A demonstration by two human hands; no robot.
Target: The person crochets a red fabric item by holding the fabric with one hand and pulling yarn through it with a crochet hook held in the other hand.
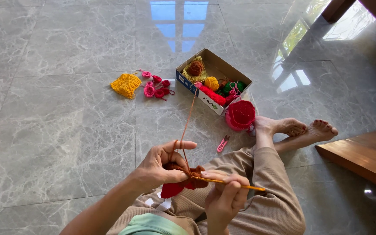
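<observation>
Over the lap, a small red and brown crochet piece (183, 180) is pinched in the left hand (162, 167), with brown yarn (187, 126) looped over its forefinger, while a yellow hook (229, 183) is gripped by the right hand (225, 196). The yarn is stretched taut to the brown ball (195, 68) in the cardboard box (233, 74); a snag there could likely pull a loop off the hook or tip the box.

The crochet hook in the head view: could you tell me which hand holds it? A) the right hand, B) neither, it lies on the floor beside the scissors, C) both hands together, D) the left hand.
A: the right hand grips the yellow crochet hook, its tip in the brown-and-red crochet piece pinched by the left hand.
</observation>
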